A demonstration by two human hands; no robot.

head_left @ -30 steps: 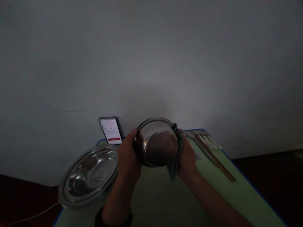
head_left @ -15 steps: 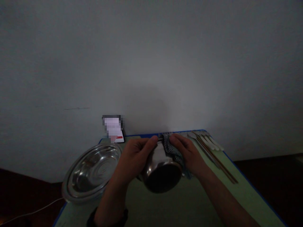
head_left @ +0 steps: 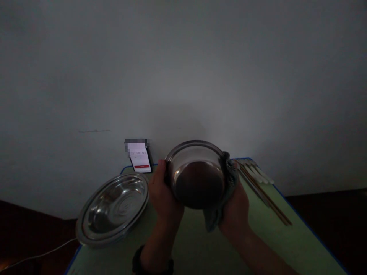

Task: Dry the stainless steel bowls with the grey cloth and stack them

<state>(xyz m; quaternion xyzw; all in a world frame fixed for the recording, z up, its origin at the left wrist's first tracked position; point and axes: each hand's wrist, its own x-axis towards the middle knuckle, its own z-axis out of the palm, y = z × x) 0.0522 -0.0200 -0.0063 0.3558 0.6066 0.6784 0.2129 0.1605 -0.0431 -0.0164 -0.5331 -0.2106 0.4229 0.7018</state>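
A steel bowl (head_left: pixel 197 185) is held up over the table, tilted so that its dark underside faces me and its rim points toward the wall. My left hand (head_left: pixel 164 194) is closed on the bowl's left side, thumb up near the rim. On the opposite side my right hand (head_left: pixel 237 204) presses a dark patterned cloth (head_left: pixel 213 217) against the bowl. The cloth's end hangs below the bowl. The bowl's inside and most of the right fingers are hidden.
A wide steel basin (head_left: pixel 83 219) stands at the table's left. Behind it a phone (head_left: pixel 141 158) leans on the wall (head_left: pixel 183 68). Chopsticks (head_left: pixel 271 200) and several white-handled utensils (head_left: pixel 259 175) lie at the right of the green table (head_left: pixel 195 252). A white cable (head_left: pixel 47 254) runs off left.
The bowl has tipped up and turned, so its rim now shows at the far side. Both hands have shifted from its far edge to its left and right sides, the cloth staying in my right hand.
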